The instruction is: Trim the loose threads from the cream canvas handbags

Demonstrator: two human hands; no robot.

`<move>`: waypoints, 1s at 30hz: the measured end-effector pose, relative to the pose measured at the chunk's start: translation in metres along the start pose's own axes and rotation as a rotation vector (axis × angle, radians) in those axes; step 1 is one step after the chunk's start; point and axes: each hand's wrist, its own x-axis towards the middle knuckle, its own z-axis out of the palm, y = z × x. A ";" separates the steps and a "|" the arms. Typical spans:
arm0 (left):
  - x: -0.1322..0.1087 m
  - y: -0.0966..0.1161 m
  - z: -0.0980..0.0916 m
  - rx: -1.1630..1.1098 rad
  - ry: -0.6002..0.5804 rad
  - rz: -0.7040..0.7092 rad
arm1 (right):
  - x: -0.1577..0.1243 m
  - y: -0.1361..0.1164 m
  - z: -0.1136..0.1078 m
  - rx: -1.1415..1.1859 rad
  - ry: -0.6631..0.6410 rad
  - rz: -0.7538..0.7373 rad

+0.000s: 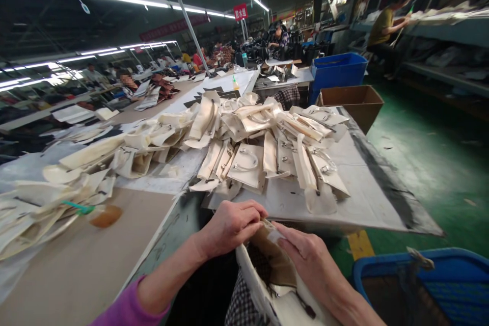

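Note:
A cream-coloured bag piece (254,280) with a tan inside rests over my lap, its open mouth turned up toward me. At its far edge my left hand (239,226) pinches the rim with fingers curled over it. My right hand (309,254) grips the same rim from the right, thumb and fingers closed on the material. A small zip or strap end (305,308) shows inside the bag piece. Just beyond my hands, a heap of similar cream bag pieces (246,165) with handles and metal fittings covers the table.
A glue bottle with a green nozzle (106,216) lies on the left table (126,244), near more cream pieces (87,158). A blue basket (451,260) stands at lower right. Beyond the table are a cardboard box (351,102) and a blue bin (338,69). Other people work farther off.

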 end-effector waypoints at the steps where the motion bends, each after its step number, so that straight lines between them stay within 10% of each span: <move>1: 0.000 0.000 0.001 -0.006 -0.002 -0.008 | 0.000 0.000 -0.002 0.003 -0.010 -0.001; 20: 0.002 0.016 -0.003 -0.071 -0.041 -0.112 | 0.013 -0.011 0.007 -0.118 0.104 -0.075; 30: -0.008 0.022 -0.018 -0.178 -0.125 -0.460 | 0.021 -0.011 0.004 -0.052 0.009 -0.205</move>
